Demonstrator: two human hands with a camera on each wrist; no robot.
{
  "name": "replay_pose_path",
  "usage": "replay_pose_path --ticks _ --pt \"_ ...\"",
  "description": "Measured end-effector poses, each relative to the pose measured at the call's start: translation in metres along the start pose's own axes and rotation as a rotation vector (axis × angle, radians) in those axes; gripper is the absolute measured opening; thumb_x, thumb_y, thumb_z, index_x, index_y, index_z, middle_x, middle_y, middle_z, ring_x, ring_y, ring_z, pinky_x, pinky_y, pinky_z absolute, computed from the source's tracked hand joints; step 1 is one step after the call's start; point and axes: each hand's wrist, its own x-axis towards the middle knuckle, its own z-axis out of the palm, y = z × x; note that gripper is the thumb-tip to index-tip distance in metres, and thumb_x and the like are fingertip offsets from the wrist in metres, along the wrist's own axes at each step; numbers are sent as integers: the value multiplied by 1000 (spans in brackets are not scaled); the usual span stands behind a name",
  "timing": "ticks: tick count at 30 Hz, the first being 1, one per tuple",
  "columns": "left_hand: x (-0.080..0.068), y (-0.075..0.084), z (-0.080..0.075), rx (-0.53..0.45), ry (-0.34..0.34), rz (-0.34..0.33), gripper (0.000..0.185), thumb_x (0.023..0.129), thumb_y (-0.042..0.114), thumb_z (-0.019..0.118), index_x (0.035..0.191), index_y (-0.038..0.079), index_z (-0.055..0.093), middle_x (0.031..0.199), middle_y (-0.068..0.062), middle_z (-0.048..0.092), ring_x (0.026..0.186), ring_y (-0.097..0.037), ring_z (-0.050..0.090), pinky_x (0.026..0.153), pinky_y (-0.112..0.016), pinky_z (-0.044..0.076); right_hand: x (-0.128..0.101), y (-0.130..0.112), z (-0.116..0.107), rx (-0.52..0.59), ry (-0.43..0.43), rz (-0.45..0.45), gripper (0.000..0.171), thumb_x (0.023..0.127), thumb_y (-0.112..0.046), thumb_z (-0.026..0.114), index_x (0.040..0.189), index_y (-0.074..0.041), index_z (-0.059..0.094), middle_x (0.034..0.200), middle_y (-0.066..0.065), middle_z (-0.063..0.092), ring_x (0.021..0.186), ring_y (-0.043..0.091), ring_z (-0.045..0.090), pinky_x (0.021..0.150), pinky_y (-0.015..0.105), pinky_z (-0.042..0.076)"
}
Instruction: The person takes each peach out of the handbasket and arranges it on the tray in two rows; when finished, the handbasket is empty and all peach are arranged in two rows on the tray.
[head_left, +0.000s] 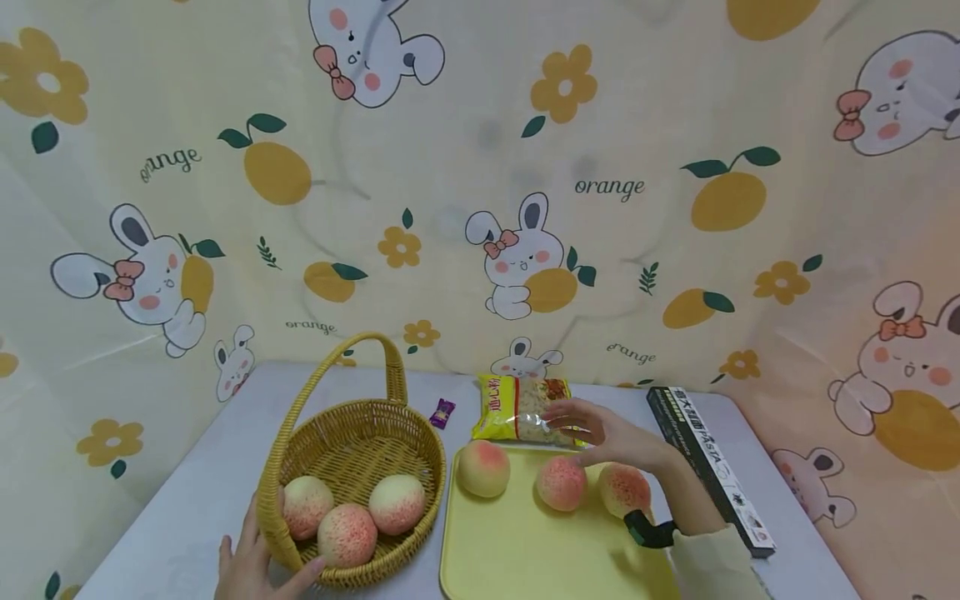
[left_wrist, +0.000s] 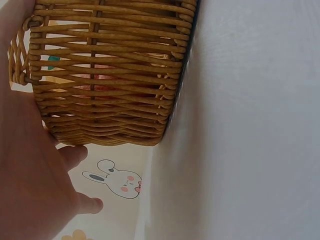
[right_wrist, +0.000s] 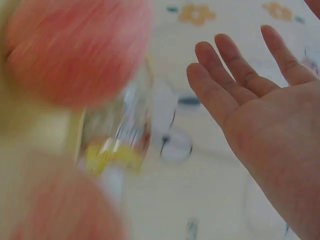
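Observation:
A wicker basket with a tall handle stands at the left and holds three pink peaches. My left hand rests against its near outer wall, fingers fairly straight; the left wrist view shows that hand against the basket's woven side. On the yellow tray lie three more peaches. My right hand hovers above the far two, fingers spread and holding nothing. In the blurred right wrist view the palm is open beside a peach.
A yellow bag of pasta lies just beyond the tray, under my right fingertips. A long black pasta box runs along the tray's right side. A small purple sweet sits behind the basket. A printed cloth backs the grey table.

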Motion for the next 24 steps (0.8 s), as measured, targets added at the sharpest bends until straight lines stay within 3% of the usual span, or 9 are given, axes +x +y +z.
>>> replay_pose_path --ticks 4,7,17,21,24 --pt "0 1 0 2 9 4 111 82 53 75 159 2 15 161 -30 4 133 -63 27 91 -89 8 34 -15 13 -17 -120 -22 69 89 -9 73 147 4 38 145 16 46 136 44 39 113 58 29" --pt "-1 2 0 -2 19 10 109 82 53 75 159 3 15 161 -29 4 133 -63 26 90 -89 8 58 -26 25 -35 -193 -23 66 89 -11 75 145 2 42 144 14 48 135 36 43 114 60 28" --pt "-1 4 0 -13 40 24 107 83 51 75 159 4 18 162 -28 6 133 -63 27 90 -90 8 118 -57 64 -50 -399 -62 56 91 -8 71 143 -1 49 143 5 53 136 29 45 116 45 32" --pt "-1 3 0 -10 36 18 106 82 52 75 159 3 19 162 -27 4 134 -63 27 90 -89 8 140 -63 84 -35 -515 -83 50 92 0 67 139 5 52 138 8 58 131 25 52 112 45 38" --pt "-1 4 0 -19 32 14 105 83 51 75 159 3 20 163 -26 2 135 -62 26 91 -89 8 155 -67 98 -25 -610 -102 46 93 5 63 137 9 51 135 19 59 128 30 55 108 49 42"
